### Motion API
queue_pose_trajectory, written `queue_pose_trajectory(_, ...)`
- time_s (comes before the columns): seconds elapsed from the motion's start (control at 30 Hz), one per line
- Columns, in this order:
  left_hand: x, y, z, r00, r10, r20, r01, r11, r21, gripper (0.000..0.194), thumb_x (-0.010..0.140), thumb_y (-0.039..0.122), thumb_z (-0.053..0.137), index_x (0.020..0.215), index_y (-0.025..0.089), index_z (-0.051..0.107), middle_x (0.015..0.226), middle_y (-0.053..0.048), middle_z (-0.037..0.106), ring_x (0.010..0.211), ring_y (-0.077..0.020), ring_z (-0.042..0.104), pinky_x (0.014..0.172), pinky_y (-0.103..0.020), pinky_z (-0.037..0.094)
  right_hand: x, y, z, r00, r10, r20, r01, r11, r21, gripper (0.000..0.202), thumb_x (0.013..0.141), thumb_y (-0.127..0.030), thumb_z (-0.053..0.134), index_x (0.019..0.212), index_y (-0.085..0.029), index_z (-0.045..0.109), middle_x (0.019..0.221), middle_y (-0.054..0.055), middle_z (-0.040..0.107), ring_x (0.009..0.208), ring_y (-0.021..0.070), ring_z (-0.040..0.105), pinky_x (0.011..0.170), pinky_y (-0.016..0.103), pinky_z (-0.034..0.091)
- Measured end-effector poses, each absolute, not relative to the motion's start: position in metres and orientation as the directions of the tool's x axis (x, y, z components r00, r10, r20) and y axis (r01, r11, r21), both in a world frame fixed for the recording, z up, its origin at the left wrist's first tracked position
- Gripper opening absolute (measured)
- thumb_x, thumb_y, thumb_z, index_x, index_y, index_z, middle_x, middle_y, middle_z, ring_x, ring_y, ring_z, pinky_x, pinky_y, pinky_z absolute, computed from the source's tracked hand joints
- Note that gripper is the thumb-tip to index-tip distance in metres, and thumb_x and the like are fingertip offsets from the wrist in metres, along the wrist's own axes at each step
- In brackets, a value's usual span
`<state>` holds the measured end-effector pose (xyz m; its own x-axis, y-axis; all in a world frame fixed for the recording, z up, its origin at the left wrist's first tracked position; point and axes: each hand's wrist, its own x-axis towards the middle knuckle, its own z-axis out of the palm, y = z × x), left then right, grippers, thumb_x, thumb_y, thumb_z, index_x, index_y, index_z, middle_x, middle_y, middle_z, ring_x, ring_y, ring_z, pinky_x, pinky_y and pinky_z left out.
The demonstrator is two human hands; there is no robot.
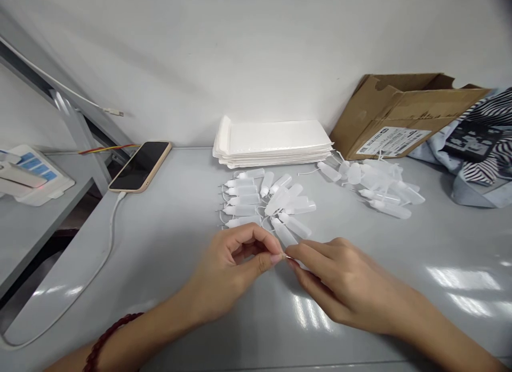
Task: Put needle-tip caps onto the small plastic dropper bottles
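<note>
My left hand [240, 265] pinches with thumb and index finger at the centre of the grey table, meeting the fingertips of my right hand [340, 279]. Between them is a tiny pale item, too small to identify; both hands are closed on it. Just beyond my left hand, several small translucent bottles [245, 200] lie in a column, thin tips pointing left. Next to that column is a loose heap of similar bottles [296, 224], partly behind my fingers. Another pile of such bottles [390, 208] with thin white straps lies farther right.
White padded envelopes [276, 137] are stacked against the wall. An open cardboard box [360, 113] stands at the back right beside striped cloth [492, 116]. A phone [140, 167] with a white cable [111, 233] lies at left, near a white device [32, 175].
</note>
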<state>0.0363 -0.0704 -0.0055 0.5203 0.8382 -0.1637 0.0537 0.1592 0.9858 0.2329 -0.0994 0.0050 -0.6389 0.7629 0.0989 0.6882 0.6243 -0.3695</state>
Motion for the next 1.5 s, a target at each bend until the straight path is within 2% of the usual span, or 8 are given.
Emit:
queue_pose_trajectory(0.43,0.038,-0.072,-0.005,0.517,0.847,-0.127,0.085,0.096,0.992,0.007,0.082,0.016,0.061,0.075,0.018,0.061,0.079,0.002,0.064,0.077,-0.0101,0.059,0.074,-0.02,0.048,0.233,-0.1,0.005,-0.643,0.766,0.027,0.708,0.607,-0.36,0.024,0.09,-0.013,0.033,0.085,-0.014,0.057,0.064,0.001,0.053,0.048,0.0117,0.041,0.047,0.026,0.029)
queue_pose_trajectory(0.6,0.039,-0.075,-0.003,0.505,0.862,-0.025,0.206,-0.093,0.974,0.01,0.083,0.013,0.056,0.075,0.018,0.059,0.077,0.001,0.064,0.076,-0.0114,0.059,0.072,-0.022,0.047,0.234,-0.1,0.003,-0.657,0.754,0.021,0.714,0.63,-0.306,0.024,0.089,-0.013,0.035,0.083,-0.014,0.058,0.063,0.001,0.053,0.047,0.0113,0.041,0.047,0.027,0.026)
queue_pose_trajectory(0.77,0.039,-0.078,-0.003,0.524,0.848,0.072,0.309,-0.269,0.912,0.014,0.081,0.007,0.053,0.075,0.018,0.058,0.074,0.002,0.064,0.071,-0.0106,0.06,0.068,-0.021,0.046,0.232,-0.101,-0.001,-0.676,0.733,0.077,0.706,0.675,-0.215,0.024,0.089,-0.013,0.036,0.078,-0.015,0.057,0.061,0.001,0.054,0.045,0.0118,0.04,0.045,0.028,0.022)
queue_pose_trajectory(0.93,0.037,-0.081,-0.009,0.564,0.792,0.235,0.317,-0.47,0.824,0.015,0.082,0.005,0.05,0.077,0.018,0.055,0.074,0.001,0.063,0.069,-0.0107,0.058,0.066,-0.022,0.046,0.23,-0.102,-0.006,-0.696,0.705,0.137,0.695,0.709,-0.117,0.025,0.085,-0.01,0.037,0.069,-0.016,0.055,0.057,0.001,0.054,0.042,0.0123,0.041,0.043,0.03,0.019)
queue_pose_trajectory(1.2,0.037,-0.081,-0.012,0.671,0.654,0.35,0.297,-0.669,0.681,0.021,0.083,-0.001,0.042,0.081,0.017,0.053,0.069,-0.002,0.058,0.065,-0.0126,0.05,0.063,-0.025,0.043,0.227,-0.104,-0.012,-0.729,0.678,0.092,0.672,0.735,-0.096,0.024,0.086,-0.009,0.039,0.069,-0.016,0.055,0.058,0.001,0.055,0.042,0.0121,0.043,0.043,0.03,0.019)
queue_pose_trajectory(1.3,0.036,-0.081,-0.011,0.675,0.656,0.337,0.282,-0.651,0.705,0.019,0.084,0.0,0.044,0.082,0.015,0.054,0.073,-0.003,0.06,0.068,-0.0124,0.052,0.066,-0.024,0.044,0.227,-0.104,-0.013,-0.712,0.693,0.115,0.682,0.721,-0.119,0.024,0.085,-0.009,0.04,0.068,-0.016,0.055,0.057,0.001,0.055,0.042,0.0119,0.043,0.042,0.03,0.019)
queue_pose_trajectory(1.5,0.035,-0.077,-0.003,0.568,0.798,0.199,0.357,-0.457,0.815,0.011,0.084,0.009,0.052,0.084,0.018,0.058,0.077,0.0,0.062,0.072,-0.0112,0.057,0.068,-0.022,0.045,0.229,-0.1,-0.007,-0.625,0.76,0.178,0.716,0.649,-0.257,0.025,0.089,-0.012,0.036,0.075,-0.014,0.055,0.058,0.0,0.052,0.044,0.0105,0.042,0.043,0.027,0.024)
